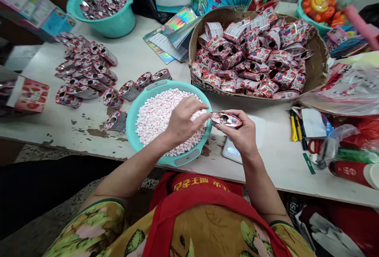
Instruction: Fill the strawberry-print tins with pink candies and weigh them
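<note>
A: What is hidden under the left hand (182,120)?
B: Part of the candies (155,117). At three o'clock, the bottle (353,170) is cut off by the edge.
A: And the packet (226,119) print?
B: Too small to read.

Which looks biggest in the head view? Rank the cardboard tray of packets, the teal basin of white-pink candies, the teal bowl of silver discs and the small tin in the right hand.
1. Cardboard tray
2. Teal basin, nearer the camera
3. Teal bowl, farther off
4. Small tin

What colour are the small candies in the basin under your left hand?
Pale pink and white small candies, in the teal plastic basin; head view.
</note>
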